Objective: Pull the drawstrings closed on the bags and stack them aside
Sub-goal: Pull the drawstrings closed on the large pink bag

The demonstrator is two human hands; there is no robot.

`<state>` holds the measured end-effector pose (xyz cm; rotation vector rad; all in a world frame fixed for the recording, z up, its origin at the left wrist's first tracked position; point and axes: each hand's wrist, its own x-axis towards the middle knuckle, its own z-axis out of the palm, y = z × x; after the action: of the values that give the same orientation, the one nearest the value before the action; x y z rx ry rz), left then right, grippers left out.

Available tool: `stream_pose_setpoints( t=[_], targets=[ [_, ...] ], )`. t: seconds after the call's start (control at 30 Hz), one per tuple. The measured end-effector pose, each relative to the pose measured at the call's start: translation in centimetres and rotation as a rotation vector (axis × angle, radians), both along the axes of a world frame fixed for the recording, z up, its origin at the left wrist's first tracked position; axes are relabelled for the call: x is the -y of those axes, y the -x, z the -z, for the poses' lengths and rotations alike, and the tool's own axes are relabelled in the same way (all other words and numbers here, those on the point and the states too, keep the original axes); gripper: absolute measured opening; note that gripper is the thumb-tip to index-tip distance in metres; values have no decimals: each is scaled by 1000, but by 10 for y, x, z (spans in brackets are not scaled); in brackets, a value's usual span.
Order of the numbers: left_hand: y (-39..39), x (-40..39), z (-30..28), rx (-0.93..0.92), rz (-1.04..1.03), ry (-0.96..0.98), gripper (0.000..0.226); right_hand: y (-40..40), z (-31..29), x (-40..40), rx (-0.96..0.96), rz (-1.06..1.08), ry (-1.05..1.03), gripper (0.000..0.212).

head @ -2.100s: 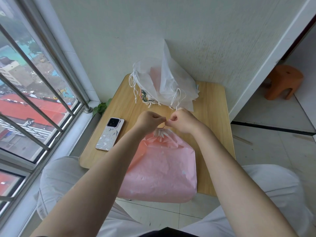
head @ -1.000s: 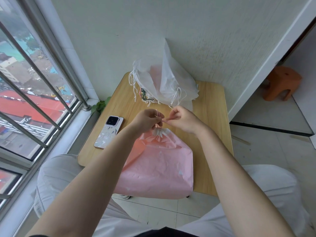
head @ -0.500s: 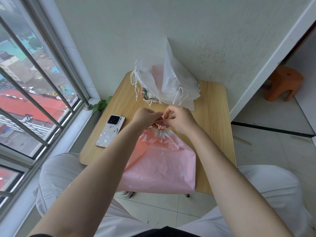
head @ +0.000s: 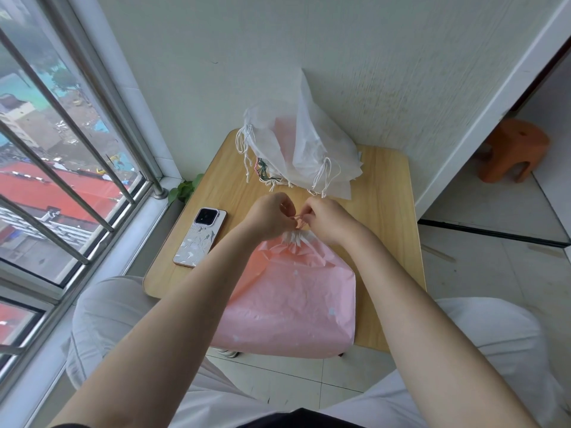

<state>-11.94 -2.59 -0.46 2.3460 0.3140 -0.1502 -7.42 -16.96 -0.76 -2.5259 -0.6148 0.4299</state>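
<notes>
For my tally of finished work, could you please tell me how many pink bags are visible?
2: one pink bag lies at the table's near edge under both hands; another pink one shows inside the white pile by the wall. More may be hidden there.

One head-worn wide-angle camera, looking forward and steeply down.

It sits above the seated person's lap and faces a small light-wood tabletop (head: 386, 193) pushed against a pale textured wall (head: 340, 57); both bare forearms reach away from the lens, near enough to fill the lower frame. The tabletop's near edge lies mid-frame, its far edge meets the wall. A barred window (head: 61, 149) bends along the left side, tiled floor (head: 494, 273) on the right. No second view overlaps.
</notes>
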Motion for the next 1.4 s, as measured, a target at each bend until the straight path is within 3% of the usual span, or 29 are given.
stream_pose_setpoints(
  t=[0.2,0.3,0.4,0.63,0.8,0.93,1.03,1.2,1.4],
  targets=[
    [8,1,21,280,36,-125,21,-7,7,11,-685,106,-445,16],
    [12,3,29,444,7,-241,13,-8,11,14,-848,226,-587,19],
    [13,2,32,470,36,-206,9,-8,12,16,-897,290,-620,22],
    [11,11,29,372,-42,-161,21,-9,15,11,-843,355,-694,14],
    [7,7,25,275,-46,-89,13,-9,15,13,-786,367,-720,4],
    [4,0,12,58,-94,190,16,-10,16,17,-726,358,-681,10],
    [4,-5,5,-73,-129,480,28,-10,19,19,-541,393,-557,7],
    [5,-26,12,-66,-187,244,41,-22,32,33,-179,562,-347,12],
    [5,-32,25,-86,-279,111,38,-25,29,34,-65,554,-335,9]
  ],
)
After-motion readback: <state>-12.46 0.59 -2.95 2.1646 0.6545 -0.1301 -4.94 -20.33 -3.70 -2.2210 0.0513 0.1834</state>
